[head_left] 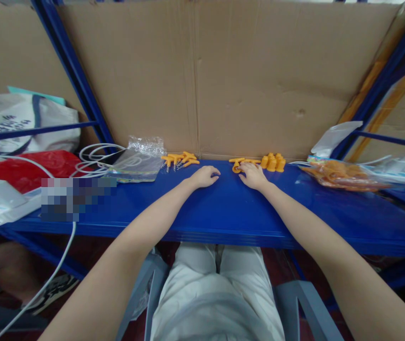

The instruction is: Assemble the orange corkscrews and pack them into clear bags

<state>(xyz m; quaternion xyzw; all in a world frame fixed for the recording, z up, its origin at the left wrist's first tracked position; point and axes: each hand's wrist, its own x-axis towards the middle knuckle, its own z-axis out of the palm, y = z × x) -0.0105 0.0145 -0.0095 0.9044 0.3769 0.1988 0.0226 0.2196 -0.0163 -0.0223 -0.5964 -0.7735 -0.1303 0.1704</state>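
Our left hand lies loosely curled and free on the table; our right hand partly hides yellow pieces near the back, whether gripping we cannot tell. They look slim, one ringed. Yellow caps stand just right, corkscrews and a clear bag left.

Red bag, white tote

**Lettering on canvas tote bag defies reading**

Dark, brush-like characters run in two rows across the bag's white side, at the far left, too blurred to make out. Nothing legible shows anywhere in view.
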